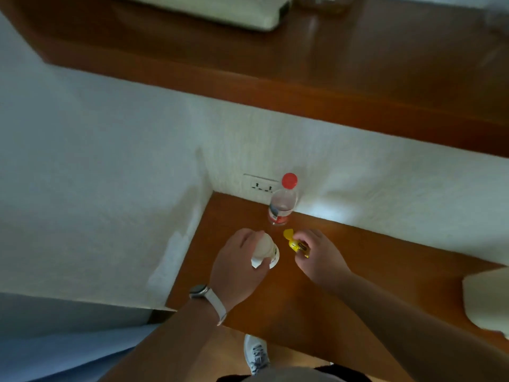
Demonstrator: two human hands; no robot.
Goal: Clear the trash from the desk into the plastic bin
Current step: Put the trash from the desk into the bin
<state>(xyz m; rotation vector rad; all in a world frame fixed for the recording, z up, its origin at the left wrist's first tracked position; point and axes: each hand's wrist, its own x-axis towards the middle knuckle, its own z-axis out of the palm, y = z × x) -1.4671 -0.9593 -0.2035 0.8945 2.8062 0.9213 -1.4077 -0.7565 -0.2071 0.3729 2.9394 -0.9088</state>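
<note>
On the brown wooden desk, my left hand is closed around a white paper cup lying on its side, with a scrap of white paper beside its rim. My right hand pinches a yellow wrapper just to the right of the cup. A clear plastic bottle with a red cap stands upright behind both hands, near the desk's back corner. No plastic bin shows in the view.
A white wall with a power socket borders the desk at the back and left. A wooden shelf juts out overhead. A white object sits at the desk's right edge. My shoe shows below the desk's front edge.
</note>
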